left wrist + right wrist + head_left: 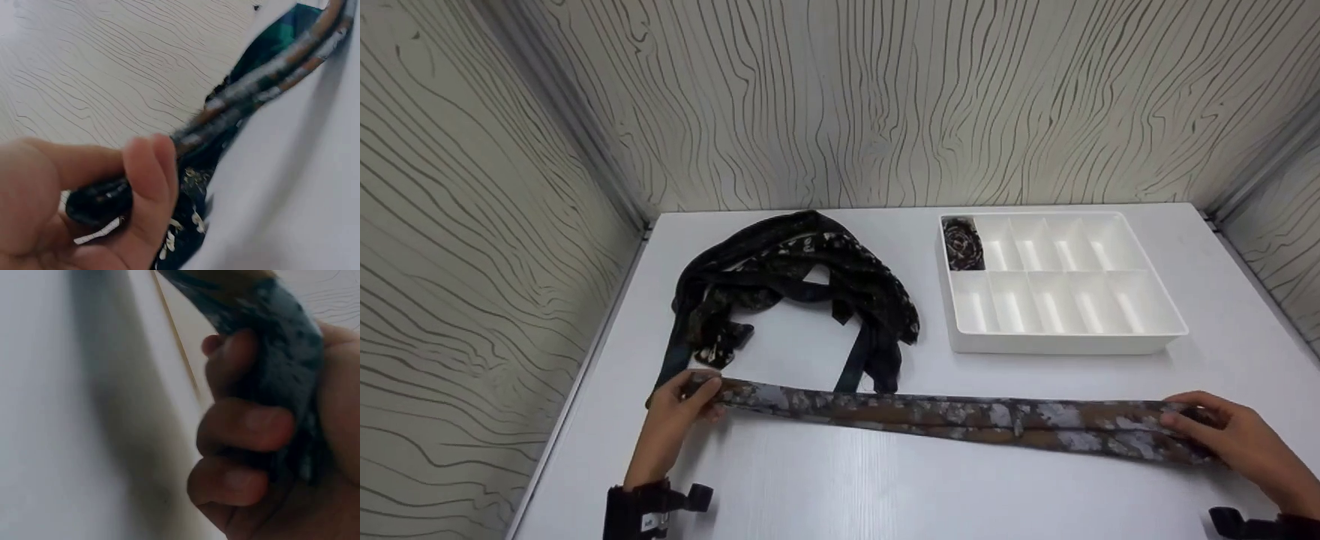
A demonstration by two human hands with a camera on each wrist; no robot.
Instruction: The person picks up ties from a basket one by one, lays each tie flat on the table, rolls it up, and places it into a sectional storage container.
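A long folded strip of cloth [930,416], brown with grey patches, stretches sideways between the two hands over the front of the white table. The left hand [679,412] pinches its narrower end; in the left wrist view thumb and fingers of that hand [112,197] close round the cloth [253,87]. Around the wider end, the right hand [1234,439] keeps its grip; the right wrist view shows several curled fingers of the hand [242,433] against the bunched cloth [287,343]. Part of each cloth end is hidden by the fingers.
Behind the strip, a dark patterned cloth heap [802,255] lies in an arch on the table [810,487]. At the back right stands a white divided tray [1065,345], with a rolled dark cloth [962,244] in its back left compartment. Patterned walls [877,105] enclose the table.
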